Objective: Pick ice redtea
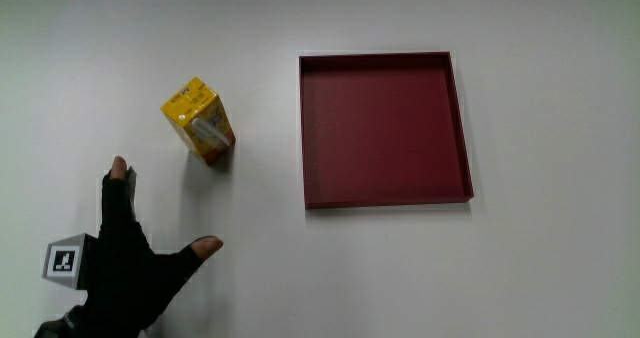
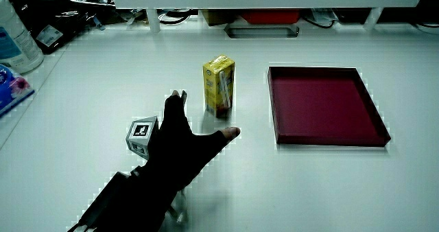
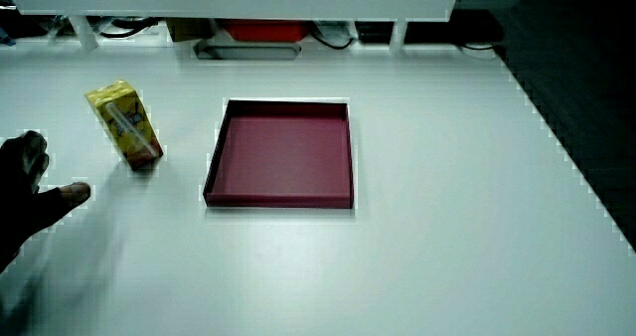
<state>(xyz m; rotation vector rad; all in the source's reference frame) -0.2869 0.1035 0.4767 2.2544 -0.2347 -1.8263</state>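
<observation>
Here, hand (image 1: 125, 263) spread, empty, near ice redtea carton (image 1: 200, 121)

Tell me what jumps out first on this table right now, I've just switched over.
The dark red tray stands out most, lying flat on the white table with nothing in it. Beside it stands the yellow ice redtea carton, upright and apart from the tray. The hand is over the table nearer to the person than the carton, fingers spread, holding nothing.
</observation>
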